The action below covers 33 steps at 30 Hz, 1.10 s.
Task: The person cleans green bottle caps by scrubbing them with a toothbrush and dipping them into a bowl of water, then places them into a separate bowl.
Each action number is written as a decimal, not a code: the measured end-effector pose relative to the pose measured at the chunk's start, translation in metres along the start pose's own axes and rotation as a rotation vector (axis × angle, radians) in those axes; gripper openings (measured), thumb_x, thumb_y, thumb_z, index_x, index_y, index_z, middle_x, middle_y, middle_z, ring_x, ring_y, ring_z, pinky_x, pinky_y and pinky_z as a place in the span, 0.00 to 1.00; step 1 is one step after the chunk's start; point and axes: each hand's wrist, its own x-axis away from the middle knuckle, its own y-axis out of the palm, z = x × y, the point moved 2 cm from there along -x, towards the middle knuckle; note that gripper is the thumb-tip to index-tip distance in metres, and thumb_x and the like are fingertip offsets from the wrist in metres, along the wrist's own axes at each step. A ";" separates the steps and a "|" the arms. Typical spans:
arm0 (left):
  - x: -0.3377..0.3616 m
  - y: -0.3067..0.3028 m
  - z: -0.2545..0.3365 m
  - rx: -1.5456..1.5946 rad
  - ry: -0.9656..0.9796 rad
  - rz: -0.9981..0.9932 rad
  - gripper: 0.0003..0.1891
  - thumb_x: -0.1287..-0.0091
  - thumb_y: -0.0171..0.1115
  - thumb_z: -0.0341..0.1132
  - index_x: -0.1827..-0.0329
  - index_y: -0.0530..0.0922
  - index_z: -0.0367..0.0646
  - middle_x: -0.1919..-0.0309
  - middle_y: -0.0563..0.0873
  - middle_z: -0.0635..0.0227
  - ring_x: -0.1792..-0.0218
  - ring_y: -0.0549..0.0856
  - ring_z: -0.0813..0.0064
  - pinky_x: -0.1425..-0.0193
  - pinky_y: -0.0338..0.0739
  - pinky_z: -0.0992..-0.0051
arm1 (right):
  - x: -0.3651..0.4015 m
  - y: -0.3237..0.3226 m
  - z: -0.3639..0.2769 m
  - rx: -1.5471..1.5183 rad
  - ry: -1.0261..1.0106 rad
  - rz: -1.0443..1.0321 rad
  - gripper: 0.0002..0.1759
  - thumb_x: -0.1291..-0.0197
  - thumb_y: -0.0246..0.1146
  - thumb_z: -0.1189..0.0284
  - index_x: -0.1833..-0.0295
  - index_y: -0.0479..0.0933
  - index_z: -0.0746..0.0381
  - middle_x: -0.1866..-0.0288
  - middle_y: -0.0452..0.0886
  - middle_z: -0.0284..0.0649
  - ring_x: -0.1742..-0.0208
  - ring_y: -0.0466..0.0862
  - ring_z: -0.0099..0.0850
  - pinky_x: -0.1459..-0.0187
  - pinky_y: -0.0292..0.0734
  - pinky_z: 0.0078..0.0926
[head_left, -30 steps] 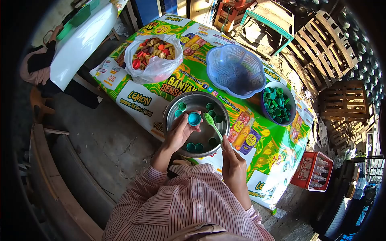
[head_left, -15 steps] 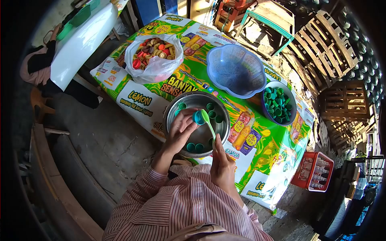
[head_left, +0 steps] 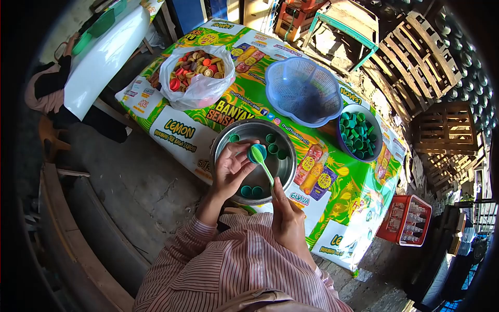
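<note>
My left hand (head_left: 232,169) pinches a teal bottle cap (head_left: 252,157) above a metal bowl (head_left: 219,146). In my right hand (head_left: 287,216) is a green toothbrush (head_left: 265,168), its bristle head over the cap's opening. Several green caps lie in the bowl, among them two side by side (head_left: 251,192) near its lower edge. Up and right of the bowl stands a blue plastic basket (head_left: 332,115). Beside it a purple-blue bowl (head_left: 378,148) holds many green caps (head_left: 357,135). A white plastic bag (head_left: 190,99) of red, yellow and brown caps (head_left: 197,67) sits at the upper left.
A bright patterned cloth (head_left: 176,127) covers the table. A red crate (head_left: 403,221) with bottles stands right of the table. Wooden pallets (head_left: 418,57) and a green-edged stand (head_left: 347,26) are behind. Another person (head_left: 48,88) is at a white table (head_left: 106,57) at left.
The toothbrush head has moved left and down from beside the cap to over its opening. My right hand has shifted slightly. The cap is turned more toward the camera.
</note>
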 end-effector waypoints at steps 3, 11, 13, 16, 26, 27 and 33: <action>-0.001 -0.001 0.000 0.010 0.024 -0.013 0.22 0.41 0.57 0.18 0.44 0.66 0.39 0.43 0.71 0.54 0.42 0.73 0.65 0.38 0.68 0.68 | -0.001 -0.001 -0.002 -0.005 0.013 -0.001 0.30 0.44 0.55 0.83 0.34 0.64 0.54 0.74 0.77 0.47 0.76 0.79 0.40 0.72 0.73 0.30; 0.006 -0.013 -0.008 -0.106 -0.211 -0.006 0.20 0.28 0.42 0.41 0.42 0.65 0.36 0.53 0.77 0.56 0.48 0.77 0.66 0.41 0.69 0.63 | -0.004 -0.006 -0.004 0.026 -0.025 0.017 0.30 0.44 0.56 0.83 0.34 0.64 0.54 0.75 0.76 0.45 0.78 0.78 0.39 0.73 0.73 0.31; -0.001 -0.003 0.000 -0.025 -0.133 0.004 0.22 0.28 0.38 0.45 0.44 0.67 0.35 0.56 0.77 0.59 0.55 0.78 0.70 0.46 0.72 0.66 | -0.004 -0.007 -0.005 0.022 -0.048 -0.041 0.31 0.44 0.56 0.82 0.34 0.64 0.54 0.75 0.76 0.45 0.78 0.78 0.38 0.74 0.72 0.31; -0.003 -0.003 0.001 0.044 -0.225 -0.012 0.22 0.27 0.36 0.46 0.46 0.68 0.35 0.58 0.77 0.60 0.59 0.77 0.72 0.51 0.73 0.68 | -0.004 -0.009 -0.006 0.072 -0.024 -0.049 0.31 0.44 0.56 0.82 0.34 0.64 0.53 0.75 0.76 0.44 0.78 0.78 0.38 0.75 0.71 0.30; -0.005 0.008 0.010 0.141 -0.277 -0.090 0.24 0.29 0.39 0.49 0.44 0.66 0.36 0.57 0.75 0.62 0.57 0.75 0.75 0.51 0.72 0.69 | -0.003 -0.008 -0.001 0.051 -0.021 -0.017 0.30 0.44 0.57 0.82 0.35 0.65 0.54 0.78 0.74 0.44 0.80 0.76 0.37 0.74 0.71 0.29; -0.004 0.008 0.010 0.121 -0.269 -0.093 0.25 0.30 0.40 0.50 0.43 0.65 0.36 0.57 0.75 0.62 0.57 0.75 0.75 0.50 0.71 0.70 | -0.003 -0.007 0.000 0.040 -0.023 -0.014 0.30 0.44 0.57 0.82 0.35 0.65 0.54 0.78 0.74 0.44 0.80 0.76 0.37 0.74 0.71 0.28; -0.005 0.004 0.005 0.082 -0.231 -0.099 0.24 0.29 0.37 0.52 0.49 0.67 0.38 0.58 0.73 0.64 0.60 0.73 0.74 0.53 0.69 0.73 | -0.002 -0.006 -0.005 0.015 -0.034 -0.041 0.31 0.45 0.57 0.82 0.35 0.65 0.53 0.77 0.74 0.43 0.79 0.77 0.37 0.74 0.72 0.30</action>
